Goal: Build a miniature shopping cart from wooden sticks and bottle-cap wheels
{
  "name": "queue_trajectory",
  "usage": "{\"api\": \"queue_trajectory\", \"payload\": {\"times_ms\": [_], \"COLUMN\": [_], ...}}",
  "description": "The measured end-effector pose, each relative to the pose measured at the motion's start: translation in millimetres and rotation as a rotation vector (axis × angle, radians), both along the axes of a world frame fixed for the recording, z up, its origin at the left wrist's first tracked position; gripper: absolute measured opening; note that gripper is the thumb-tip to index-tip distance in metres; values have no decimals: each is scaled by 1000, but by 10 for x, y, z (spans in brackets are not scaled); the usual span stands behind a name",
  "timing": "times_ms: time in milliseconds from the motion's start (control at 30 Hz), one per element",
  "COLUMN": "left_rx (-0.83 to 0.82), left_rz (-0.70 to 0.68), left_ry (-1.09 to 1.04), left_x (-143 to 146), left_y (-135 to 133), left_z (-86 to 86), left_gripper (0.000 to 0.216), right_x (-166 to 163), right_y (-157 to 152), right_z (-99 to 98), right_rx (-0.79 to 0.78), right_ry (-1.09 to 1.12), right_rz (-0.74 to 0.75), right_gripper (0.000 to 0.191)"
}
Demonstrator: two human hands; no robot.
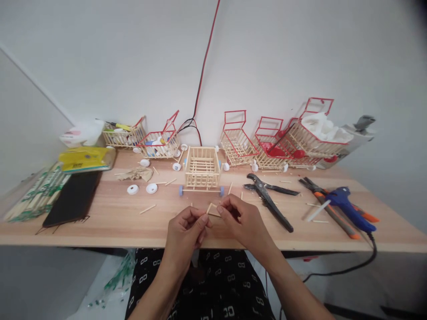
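Near the table's front edge, my left hand (187,229) pinches one corner of a small frame of joined wooden sticks (209,208) between thumb and fingers. The other side of that piece is pinched by my right hand (245,221), whose fingertips cover part of it. Just beyond both hands stands a small cart made of wooden sticks (202,181), upright, with bluish wheels on its lower axle and no red handle on it. Short cut sticks (147,209) lie scattered on the wood to the left and right.
Red-trimmed stick carts (238,144) line the wall. Black cutters (268,200), orange-handled pliers (330,206) and a blue glue gun (350,208) with a trailing cord lie right. On the left are white wheels (132,190), a black phone-like slab (72,198), a yellow packet (87,159) and bagged sticks (35,193).
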State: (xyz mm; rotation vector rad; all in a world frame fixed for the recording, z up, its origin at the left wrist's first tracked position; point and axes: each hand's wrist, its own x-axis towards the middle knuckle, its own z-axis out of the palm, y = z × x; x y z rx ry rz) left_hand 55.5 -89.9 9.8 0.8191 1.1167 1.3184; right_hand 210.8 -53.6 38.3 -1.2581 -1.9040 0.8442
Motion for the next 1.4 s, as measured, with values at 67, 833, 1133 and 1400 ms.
{"api": "queue_trajectory", "payload": {"times_ms": [67,833,1133,1400], "left_rx": [-2,21,10,9], "left_rz": [-3,-25,-34,-56], "left_ry": [3,17,8,13], "left_x": [-3,-47,-60,-76], "left_y": [0,25,36,37], "left_z": [4,56,60,52], "left_gripper": [25,24,25,24], "right_x": [-2,-39,-40,-36], "right_y": [-6,2,-7,-13], "right_z": [-1,20,11,28], "right_rx": [-2,-3,-40,-27], "right_ry": [-3,0,42,7], "right_rz": [-3,-27,-1,-17], "right_gripper": [14,15,16,16]}}
